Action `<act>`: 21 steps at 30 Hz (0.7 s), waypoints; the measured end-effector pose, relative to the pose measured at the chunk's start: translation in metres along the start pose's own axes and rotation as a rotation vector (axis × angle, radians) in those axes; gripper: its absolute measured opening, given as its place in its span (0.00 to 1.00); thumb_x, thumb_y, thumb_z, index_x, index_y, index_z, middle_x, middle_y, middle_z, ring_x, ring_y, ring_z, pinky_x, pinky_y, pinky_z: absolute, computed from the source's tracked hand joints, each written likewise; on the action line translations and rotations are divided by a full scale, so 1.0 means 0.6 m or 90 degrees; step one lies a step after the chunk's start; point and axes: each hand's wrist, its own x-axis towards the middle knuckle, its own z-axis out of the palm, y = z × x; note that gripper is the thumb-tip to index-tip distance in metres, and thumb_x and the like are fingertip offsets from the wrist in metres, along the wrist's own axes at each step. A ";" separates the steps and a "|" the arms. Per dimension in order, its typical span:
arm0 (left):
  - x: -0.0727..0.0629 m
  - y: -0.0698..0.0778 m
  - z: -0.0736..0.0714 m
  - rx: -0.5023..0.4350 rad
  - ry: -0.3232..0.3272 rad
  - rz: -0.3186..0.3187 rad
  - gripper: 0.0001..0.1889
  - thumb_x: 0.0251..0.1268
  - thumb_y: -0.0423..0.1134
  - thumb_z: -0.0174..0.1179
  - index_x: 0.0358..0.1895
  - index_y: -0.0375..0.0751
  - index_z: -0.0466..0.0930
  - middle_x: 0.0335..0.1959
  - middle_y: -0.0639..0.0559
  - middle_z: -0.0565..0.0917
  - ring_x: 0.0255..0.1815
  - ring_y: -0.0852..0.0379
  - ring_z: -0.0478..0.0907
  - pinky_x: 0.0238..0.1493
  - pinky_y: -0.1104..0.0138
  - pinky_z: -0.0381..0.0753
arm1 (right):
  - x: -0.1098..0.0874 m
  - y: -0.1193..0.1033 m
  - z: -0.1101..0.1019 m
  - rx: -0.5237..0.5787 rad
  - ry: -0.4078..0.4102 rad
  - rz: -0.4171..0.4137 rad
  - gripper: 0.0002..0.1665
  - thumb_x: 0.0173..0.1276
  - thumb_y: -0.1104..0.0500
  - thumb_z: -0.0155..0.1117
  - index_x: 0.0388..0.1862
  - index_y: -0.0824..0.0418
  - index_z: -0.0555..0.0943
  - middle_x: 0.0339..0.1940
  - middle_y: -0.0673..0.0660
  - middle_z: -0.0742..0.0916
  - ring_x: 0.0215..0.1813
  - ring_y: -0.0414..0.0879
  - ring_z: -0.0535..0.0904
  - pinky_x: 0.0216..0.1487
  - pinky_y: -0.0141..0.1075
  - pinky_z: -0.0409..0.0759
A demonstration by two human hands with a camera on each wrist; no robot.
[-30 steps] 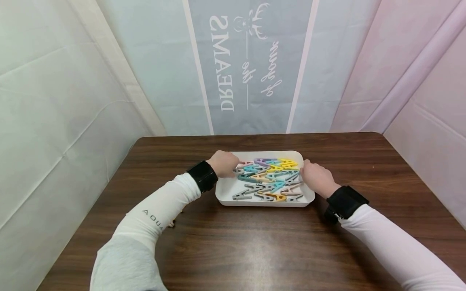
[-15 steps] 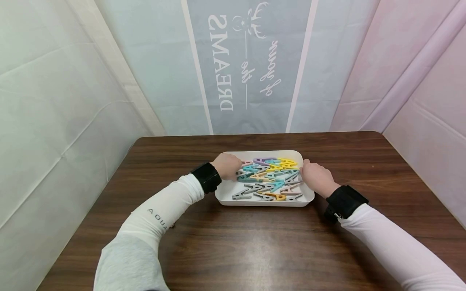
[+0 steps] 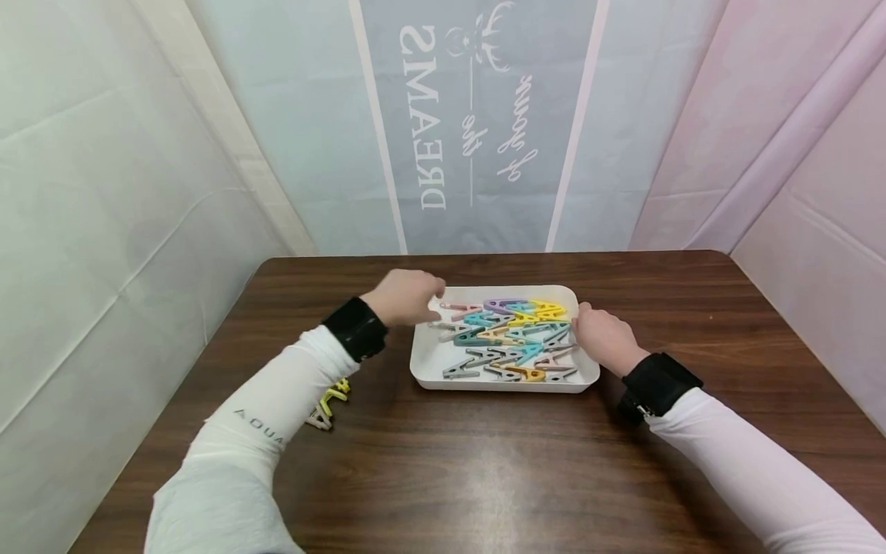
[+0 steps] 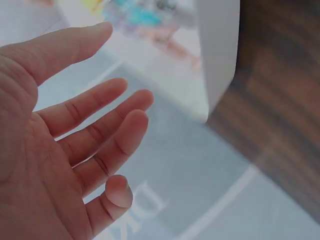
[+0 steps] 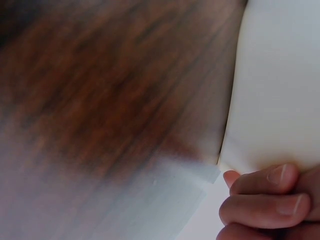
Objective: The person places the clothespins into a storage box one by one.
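Observation:
A white tray [image 3: 425, 375] holds several plastic clothespins [image 3: 531, 350] in grey, blue, yellow, pink and purple. Just off its far left corner is my left hand [image 3: 404, 297]. The left wrist view shows that hand's [image 4: 65, 130] fingers relaxed and apart from the tray wall [image 4: 220, 45], with nothing between them. On the tray's right side, my right hand [image 3: 607, 338] grips the rim. Curled fingers [image 5: 260, 210] of that hand lie against the outer wall [image 5: 280, 85] in the right wrist view, where the thumb is hidden.
More clothespins [image 3: 327, 404], yellow and whitish, lie on the brown wooden table [image 3: 443, 477] beside my left forearm, which partly covers them. A printed curtain [image 3: 477, 223] hangs behind the table's far edge, with pale cloth [image 3: 124, 231] at the left.
My left hand has come out of the tray, moving left and away, and its fingers have loosened. Clothespins by the left forearm show more now. My right hand and the tray stay in place.

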 end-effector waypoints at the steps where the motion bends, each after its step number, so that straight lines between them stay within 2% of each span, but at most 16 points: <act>1: -0.011 -0.009 -0.010 -0.017 0.014 -0.004 0.17 0.59 0.49 0.67 0.46 0.42 0.81 0.34 0.54 0.83 0.34 0.57 0.78 0.37 0.60 0.78 | 0.000 0.000 -0.001 0.000 0.000 -0.001 0.16 0.77 0.62 0.45 0.45 0.79 0.67 0.21 0.62 0.77 0.23 0.53 0.76 0.23 0.46 0.74; 4: -0.045 -0.037 -0.031 -0.062 0.048 -0.020 0.16 0.60 0.48 0.67 0.45 0.43 0.81 0.31 0.55 0.81 0.33 0.57 0.78 0.37 0.59 0.77 | 0.001 0.001 -0.002 -0.001 -0.001 0.002 0.17 0.77 0.61 0.45 0.46 0.79 0.67 0.21 0.62 0.77 0.23 0.53 0.76 0.23 0.45 0.74; 6: -0.069 -0.056 -0.039 -0.089 0.067 -0.035 0.15 0.59 0.48 0.67 0.45 0.43 0.81 0.32 0.55 0.82 0.35 0.57 0.79 0.38 0.58 0.77 | 0.002 0.001 -0.003 -0.002 -0.004 0.004 0.17 0.77 0.61 0.45 0.47 0.79 0.66 0.21 0.62 0.77 0.23 0.53 0.76 0.23 0.45 0.74; 11: -0.128 -0.094 -0.038 -0.147 0.081 -0.093 0.15 0.62 0.47 0.66 0.46 0.43 0.81 0.39 0.51 0.83 0.39 0.53 0.80 0.40 0.55 0.77 | 0.001 0.003 -0.001 -0.003 -0.003 0.004 0.17 0.77 0.61 0.45 0.47 0.79 0.66 0.20 0.62 0.77 0.22 0.53 0.76 0.22 0.44 0.73; 14: -0.162 -0.105 -0.019 -0.167 0.079 -0.121 0.14 0.64 0.48 0.64 0.46 0.43 0.81 0.39 0.51 0.83 0.38 0.53 0.80 0.40 0.54 0.77 | 0.000 0.004 0.001 -0.003 0.001 0.002 0.17 0.77 0.62 0.45 0.47 0.79 0.67 0.19 0.61 0.76 0.22 0.53 0.75 0.22 0.44 0.72; 18: -0.204 -0.113 0.025 -0.190 0.067 -0.141 0.16 0.66 0.47 0.62 0.48 0.39 0.81 0.37 0.52 0.83 0.35 0.56 0.79 0.38 0.55 0.78 | -0.001 0.002 0.002 -0.003 0.004 -0.003 0.17 0.77 0.62 0.45 0.47 0.79 0.67 0.20 0.61 0.76 0.22 0.52 0.75 0.22 0.43 0.72; 21: -0.231 -0.119 0.055 -0.214 0.051 -0.148 0.15 0.65 0.43 0.63 0.48 0.38 0.81 0.37 0.52 0.83 0.35 0.56 0.79 0.37 0.56 0.78 | -0.001 0.000 0.001 -0.005 0.003 -0.004 0.17 0.77 0.62 0.45 0.47 0.79 0.67 0.20 0.61 0.76 0.22 0.52 0.75 0.22 0.43 0.73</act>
